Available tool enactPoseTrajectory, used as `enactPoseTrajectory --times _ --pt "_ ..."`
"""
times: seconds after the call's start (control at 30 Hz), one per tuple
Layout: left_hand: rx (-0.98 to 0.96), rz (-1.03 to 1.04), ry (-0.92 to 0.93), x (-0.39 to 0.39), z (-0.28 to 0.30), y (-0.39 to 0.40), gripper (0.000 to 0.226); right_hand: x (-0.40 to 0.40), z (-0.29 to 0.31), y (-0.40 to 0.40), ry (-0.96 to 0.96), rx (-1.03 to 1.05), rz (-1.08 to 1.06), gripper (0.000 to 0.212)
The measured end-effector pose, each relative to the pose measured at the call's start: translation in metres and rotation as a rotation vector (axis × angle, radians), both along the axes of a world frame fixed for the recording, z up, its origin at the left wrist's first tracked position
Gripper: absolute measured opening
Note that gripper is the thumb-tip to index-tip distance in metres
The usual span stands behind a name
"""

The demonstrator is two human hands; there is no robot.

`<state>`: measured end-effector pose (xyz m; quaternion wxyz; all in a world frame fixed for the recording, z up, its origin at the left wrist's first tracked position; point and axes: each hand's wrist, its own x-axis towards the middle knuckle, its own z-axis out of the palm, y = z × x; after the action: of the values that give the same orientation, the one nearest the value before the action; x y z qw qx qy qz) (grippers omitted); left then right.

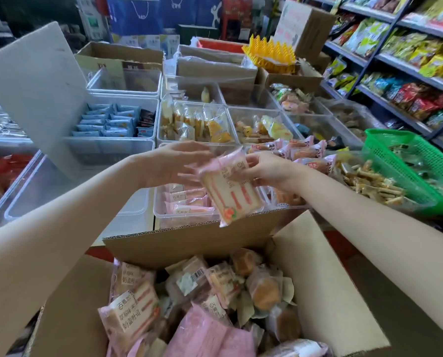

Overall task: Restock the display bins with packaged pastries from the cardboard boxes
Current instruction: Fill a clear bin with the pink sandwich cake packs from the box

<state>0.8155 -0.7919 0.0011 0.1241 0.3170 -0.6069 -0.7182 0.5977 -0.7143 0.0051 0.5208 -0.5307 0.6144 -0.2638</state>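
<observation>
While the right hand (263,171) pinches a pink pastry packet (232,188) above the bin (161,215), the left hand (174,163) hovers open beside it

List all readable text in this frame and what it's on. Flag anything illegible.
"奶盖吐司": on the pink toast packet at the left of the cardboard box.
Same words, fainter, on the packet behind it.
Barcode sticker in the box: digits too small to read.
Held packet in the right hand: print blurred.
Shelf snack bags: too blurred.
Cardboard sign at the back: unreadable.
</observation>
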Motion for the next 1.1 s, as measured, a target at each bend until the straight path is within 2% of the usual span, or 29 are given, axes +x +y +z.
enactPoseTrajectory --times 0.07,0.17,0.27,0.33,0.4,0.47,0.53,0.6,0.7,0.9,1.1 --pt "-0.147 -0.025 -0.171 -0.01 -0.009 0.001 0.05 -0.002 -0.004 -0.015 -0.07 -0.035 -0.06 0.025" --pt "-0.24 0.237 -0.167 -0.028 -0.019 -0.007 0.036 -0.01 -0.007 -0.039 -0.066 -0.109 -0.062 0.036" --pt "-0.167 0.387 -0.068 -0.034 -0.029 -0.02 0.035 -0.018 -0.012 -0.058 0.214 -0.156 0.062 0.037" --pt "-0.196 0.385 -0.18 -0.037 -0.043 -0.028 0.033 -0.021 -0.025 -0.07 0.431 -0.22 0.106 0.033" --pt "-0.338 0.284 -0.459 -0.038 -0.064 -0.034 0.027 -0.023 -0.044 -0.082 0.744 -0.284 0.205 0.022" --pt "-0.486 0.102 -0.7 -0.035 -0.085 -0.039 0.027 -0.026 -0.064 -0.09 0.98 -0.244 0.35 0.02" --pt "-0.563 -0.059 -0.801 -0.034 -0.102 -0.042 0.028 -0.028 -0.086 -0.097 1.113 -0.16 0.502 0.016" --pt "-0.58 -0.184 -0.854 -0.035 -0.12 -0.044 0.028 -0.027 -0.11 -0.1 1.191 -0.115 0.596 0.022" --pt "-0.647 -0.342 -0.996 -0.037 -0.142 -0.045 0.031 -0.022 -0.133 -0.102 1.258 -0.095 0.622 0.027" --pt "-0.723 -0.414 -1.163 -0.042 -0.151 -0.057 0.026 -0.003 -0.158 -0.117 1.406 -0.066 0.766 0.037" --pt "-0.749 -0.443 -1.257 -0.032 -0.163 -0.06 0.015 -0.003 -0.174 -0.114 1.1 0.185 0.629 0.049"
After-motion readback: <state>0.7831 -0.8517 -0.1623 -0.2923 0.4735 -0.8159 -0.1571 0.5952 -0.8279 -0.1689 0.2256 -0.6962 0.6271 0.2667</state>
